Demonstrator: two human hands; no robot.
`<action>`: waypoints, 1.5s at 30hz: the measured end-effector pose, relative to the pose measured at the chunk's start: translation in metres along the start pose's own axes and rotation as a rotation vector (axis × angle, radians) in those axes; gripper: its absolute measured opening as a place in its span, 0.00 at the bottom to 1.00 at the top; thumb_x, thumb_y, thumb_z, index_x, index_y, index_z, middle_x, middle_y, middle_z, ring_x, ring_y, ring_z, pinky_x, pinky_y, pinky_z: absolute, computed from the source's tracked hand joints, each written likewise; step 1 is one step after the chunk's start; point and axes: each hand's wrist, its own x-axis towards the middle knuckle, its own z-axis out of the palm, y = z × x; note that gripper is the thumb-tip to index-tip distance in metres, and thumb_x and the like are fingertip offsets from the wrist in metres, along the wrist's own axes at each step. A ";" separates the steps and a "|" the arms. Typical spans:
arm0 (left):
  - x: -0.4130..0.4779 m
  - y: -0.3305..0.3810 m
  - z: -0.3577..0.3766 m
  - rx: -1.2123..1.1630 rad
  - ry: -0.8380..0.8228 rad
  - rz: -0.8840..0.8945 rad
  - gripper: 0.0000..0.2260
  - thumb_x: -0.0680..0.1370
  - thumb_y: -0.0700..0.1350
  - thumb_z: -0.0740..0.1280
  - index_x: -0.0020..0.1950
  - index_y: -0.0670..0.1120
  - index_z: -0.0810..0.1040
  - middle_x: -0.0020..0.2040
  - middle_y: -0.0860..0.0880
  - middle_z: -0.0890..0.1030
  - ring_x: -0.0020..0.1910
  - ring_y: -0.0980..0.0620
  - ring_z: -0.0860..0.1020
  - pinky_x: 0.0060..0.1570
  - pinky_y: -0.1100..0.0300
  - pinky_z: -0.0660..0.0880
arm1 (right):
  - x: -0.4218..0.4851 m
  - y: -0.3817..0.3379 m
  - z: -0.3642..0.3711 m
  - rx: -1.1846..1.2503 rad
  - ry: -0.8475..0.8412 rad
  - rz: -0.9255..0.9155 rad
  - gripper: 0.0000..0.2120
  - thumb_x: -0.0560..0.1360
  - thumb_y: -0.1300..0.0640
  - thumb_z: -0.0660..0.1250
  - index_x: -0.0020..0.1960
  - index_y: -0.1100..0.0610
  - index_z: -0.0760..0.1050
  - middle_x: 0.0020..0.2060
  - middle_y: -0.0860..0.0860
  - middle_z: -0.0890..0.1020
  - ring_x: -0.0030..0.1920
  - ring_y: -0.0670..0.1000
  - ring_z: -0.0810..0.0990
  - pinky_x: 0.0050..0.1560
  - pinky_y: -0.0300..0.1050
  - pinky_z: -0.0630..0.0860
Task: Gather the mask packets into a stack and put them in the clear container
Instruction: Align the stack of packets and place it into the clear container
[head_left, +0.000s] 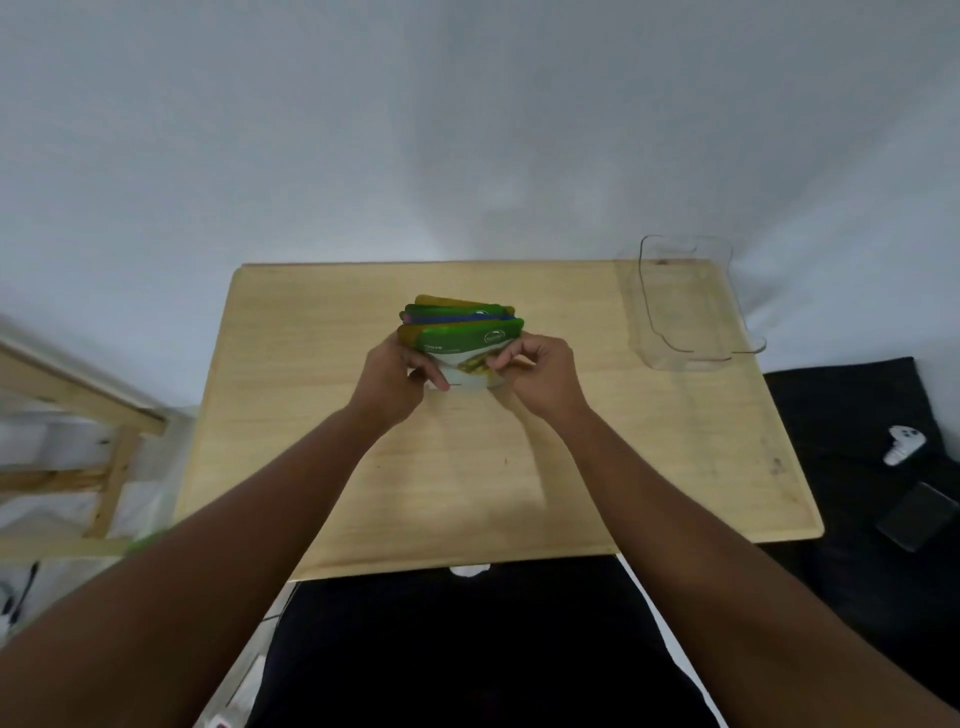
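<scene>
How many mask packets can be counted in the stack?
About 5 edges show, all in one upright fanned stack of mask packets held between the left hand and right hand above the wooden table; more may be hidden behind the front green packet.

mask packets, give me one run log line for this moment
mask packets: stacked, upright | left hand + right hand: gripping | clear container: empty

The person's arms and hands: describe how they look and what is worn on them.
Both forearms are bare all the way to the bottom frame edge, with no sleeves in view. The left hand and right hand wear no gloves. No watch, bracelet or ring shows on either wrist or on the fingers.
</scene>
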 end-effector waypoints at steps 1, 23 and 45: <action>0.001 -0.002 0.000 -0.009 -0.001 -0.017 0.21 0.71 0.25 0.67 0.32 0.52 0.84 0.43 0.58 0.81 0.51 0.54 0.78 0.54 0.66 0.73 | 0.001 0.000 0.000 -0.014 0.004 0.011 0.18 0.67 0.75 0.73 0.32 0.52 0.81 0.34 0.45 0.84 0.41 0.43 0.84 0.48 0.38 0.81; 0.018 0.004 0.013 0.058 -0.042 0.196 0.19 0.70 0.23 0.68 0.43 0.46 0.87 0.62 0.43 0.75 0.59 0.48 0.76 0.57 0.75 0.70 | 0.008 0.002 0.000 -0.138 0.000 -0.210 0.10 0.66 0.78 0.68 0.36 0.64 0.81 0.43 0.46 0.82 0.46 0.36 0.81 0.46 0.33 0.78; 0.023 0.008 0.013 0.109 -0.005 0.062 0.12 0.71 0.28 0.72 0.40 0.44 0.87 0.48 0.43 0.83 0.46 0.47 0.80 0.47 0.63 0.73 | 0.018 0.015 0.009 -0.080 0.084 -0.199 0.08 0.67 0.77 0.70 0.36 0.66 0.81 0.42 0.55 0.86 0.45 0.39 0.83 0.46 0.38 0.80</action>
